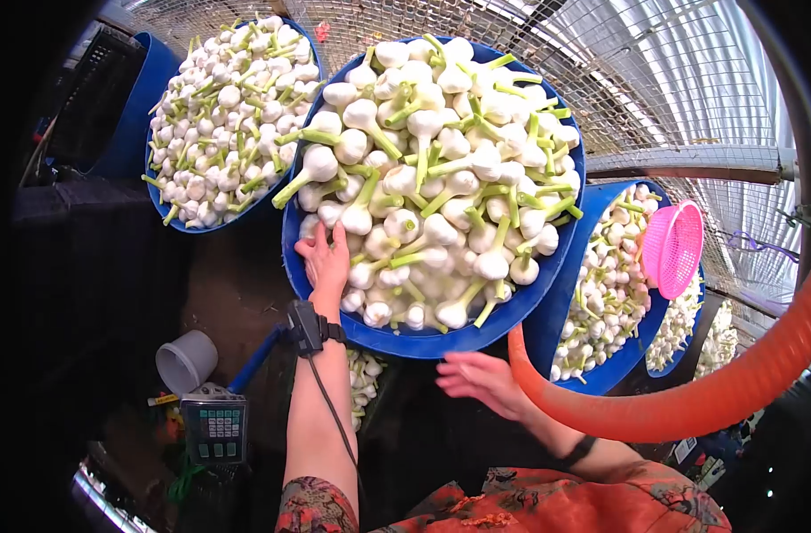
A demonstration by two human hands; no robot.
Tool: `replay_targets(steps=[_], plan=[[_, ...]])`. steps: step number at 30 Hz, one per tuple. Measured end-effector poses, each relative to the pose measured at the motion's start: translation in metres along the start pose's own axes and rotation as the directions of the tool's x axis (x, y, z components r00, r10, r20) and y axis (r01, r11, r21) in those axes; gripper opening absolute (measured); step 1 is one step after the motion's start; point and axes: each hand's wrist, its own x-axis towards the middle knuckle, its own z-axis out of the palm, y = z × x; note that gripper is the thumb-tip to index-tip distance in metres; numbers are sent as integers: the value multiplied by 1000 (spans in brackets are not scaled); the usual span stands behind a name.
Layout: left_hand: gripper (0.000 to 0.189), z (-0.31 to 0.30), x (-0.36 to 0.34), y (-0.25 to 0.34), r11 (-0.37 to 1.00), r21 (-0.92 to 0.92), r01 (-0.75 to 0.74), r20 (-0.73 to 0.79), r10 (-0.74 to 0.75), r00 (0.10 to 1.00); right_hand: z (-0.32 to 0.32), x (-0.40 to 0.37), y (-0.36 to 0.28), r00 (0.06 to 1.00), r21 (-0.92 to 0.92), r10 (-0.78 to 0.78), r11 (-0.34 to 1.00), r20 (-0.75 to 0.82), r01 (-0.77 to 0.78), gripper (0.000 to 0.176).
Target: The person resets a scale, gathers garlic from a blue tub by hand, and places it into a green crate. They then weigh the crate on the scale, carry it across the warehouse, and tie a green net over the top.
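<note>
A large blue tub (530, 311) heaped with garlic bulbs (423, 191) with short green stems stands in front of me. My left hand (325, 258) reaches to the tub's left edge, with its fingers apart and touching the garlic there. Its fingertips are partly hidden among the bulbs, and I see nothing gripped. Below the front rim, my right hand (482, 382) hovers with its fingers stretched out and slightly blurred, holding nothing. A wrist strap with a small black device (307, 328) and a cable sits on my left wrist.
More garlic fills a blue tub (312, 44) at the back left and another tub (534, 351) at right, where a pink basket (674, 249) rests. An orange hose (672, 413) curves across the right side. A scale display (213, 429) and grey bucket (187, 361) are at lower left.
</note>
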Motion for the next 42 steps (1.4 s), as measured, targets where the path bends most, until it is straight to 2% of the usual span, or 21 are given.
replay_targets(steps=[2,5,6,8,11,12,14,15,18,20,22,24,25,30,32,35,36,37,39,41,42], plan=[[75,0,-5,-2,988,137,75,195,-101,976,11,73,24,958,-192,-168,974,-234,124,54],[86,-1,-13,-6,966,256,-27,382,-75,921,13,166,38,777,-368,-346,916,-527,159,85],[89,-5,-17,-4,941,330,-81,506,-104,856,9,183,36,783,-362,-336,920,-524,152,85],[99,-6,-22,-5,944,323,-60,480,-109,870,5,208,30,889,-105,-127,990,-440,89,93],[103,26,-24,-23,982,-87,169,249,-143,958,16,224,8,877,55,-85,991,-473,125,93],[103,25,-23,-18,979,-96,182,248,-154,956,11,227,8,877,42,-82,992,-473,116,93],[95,13,-23,-12,902,-205,380,588,-196,784,0,226,13,961,203,-86,969,-262,142,91],[89,8,-30,-6,904,-289,315,569,-102,816,3,220,12,962,277,-114,943,-249,183,78],[73,2,-46,1,813,-388,433,577,-152,802,19,200,4,971,322,-126,928,-202,188,63],[66,4,-62,4,849,-409,336,323,-210,923,26,189,7,929,284,-190,916,-317,284,54],[58,-13,-74,15,936,-326,134,276,-41,960,23,179,10,914,274,-249,899,-321,341,49],[57,-11,-89,13,906,-424,18,143,47,989,37,152,-2,878,165,-325,902,-350,399,45],[54,-21,-100,22,834,-540,118,199,-10,980,27,145,-5,879,141,-349,901,-325,409,43],[45,-77,-162,36,736,-654,-177,-96,151,984,72,68,-14,806,-136,-564,825,-176,548,49],[42,-98,-190,12,714,-677,-178,-137,116,984,80,52,11,799,-196,-584,808,-146,555,48],[23,-93,-218,-79,758,-510,-408,-378,228,897,106,47,81,856,-180,-496,864,-147,470,46],[19,-111,-236,-99,702,-677,-220,-251,61,966,110,56,109,864,-205,-474,875,-171,439,48],[22,-104,-243,-142,768,-625,-137,-216,-1,976,109,68,139,864,-349,-480,844,-155,406,48],[27,-113,-250,-204,546,-792,273,102,-323,941,117,91,187,929,-406,-368,857,-50,318,53],[35,-106,-247,-272,846,-323,423,157,-393,906,115,110,206,950,-574,-297,763,99,299,56],[35,-110,-243,-256,855,-319,409,157,-378,912,124,113,198,935,-709,-310,620,173,337,57]])
